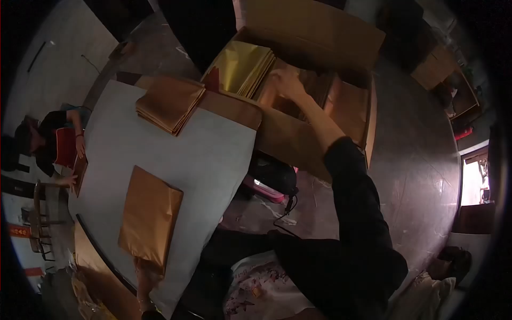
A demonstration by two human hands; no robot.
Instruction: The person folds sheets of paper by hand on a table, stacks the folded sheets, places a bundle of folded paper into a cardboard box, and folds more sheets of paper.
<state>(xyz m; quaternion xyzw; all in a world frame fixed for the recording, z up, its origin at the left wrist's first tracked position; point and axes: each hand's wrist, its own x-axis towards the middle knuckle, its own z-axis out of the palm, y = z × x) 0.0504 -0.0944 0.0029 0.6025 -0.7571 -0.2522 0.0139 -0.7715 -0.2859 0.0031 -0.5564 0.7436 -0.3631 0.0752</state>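
Inside the cardboard box (293, 138), the right hand (284, 84) is reaching down between gold packets (244, 64) at the left and copper packets (349, 104) at the right; fingers are curling, can't tell if gripping anything. Left of the box, a pale worktop (216, 146) is running toward the person. Brown folded stack (169, 101) is lying on it, just left of the box. Brown pack (152, 213) is lying flat, farther left of the box and nearer the person; left hand (146, 280) is touching its near end, grip unclear. Far left of the box, a co-worker (56, 122) is sitting at the worktop, handling a brown piece (80, 176).
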